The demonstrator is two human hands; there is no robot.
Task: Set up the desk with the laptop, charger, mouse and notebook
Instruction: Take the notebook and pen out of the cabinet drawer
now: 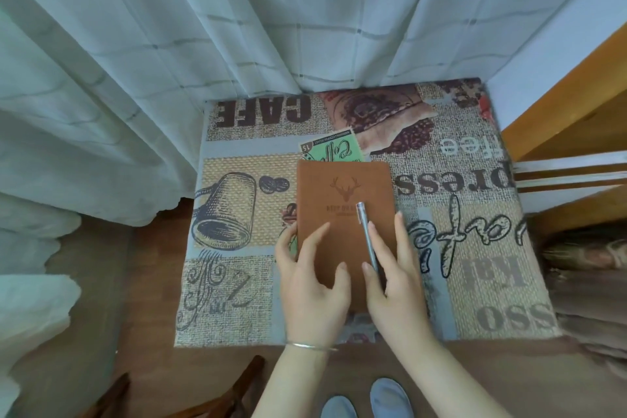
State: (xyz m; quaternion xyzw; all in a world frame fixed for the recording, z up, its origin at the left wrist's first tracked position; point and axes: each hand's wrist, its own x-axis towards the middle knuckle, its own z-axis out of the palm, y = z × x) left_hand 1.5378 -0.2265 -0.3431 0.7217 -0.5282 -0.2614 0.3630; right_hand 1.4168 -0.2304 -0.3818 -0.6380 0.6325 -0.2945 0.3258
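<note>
A brown notebook (342,214) with a stag's head stamped on its cover lies closed near the middle of a small desk (475,299), its long side running from near to far. A silver pen (367,237) lies along the right part of the cover, its clip end pointing to the far side. A person's left hand (312,285) rests on the near left part of the book, the thumb hooked round its left edge and the fingers spread flat over the cover, so that it holds the notebook lightly rather than clenching it. The right hand (393,285) lies on the near right part, two fingers straddling the pen and pressing it to the cover, while another finger runs along the book's right edge. A thin metal bangle (310,346) circles the left wrist. The desk is covered with a printed cloth of coffee motifs, with a mug (225,210) drawn at the left, a green stamp (330,151) peeping out beyond the book's far edge and the word CAFE (263,110) upside down at the far side. Pale checked curtains (169,44) hang behind and to the left of the desk. A wooden shelf unit (573,112) stands at the right. At the near edge two grey slippers (366,400) show on the brown floor.
</note>
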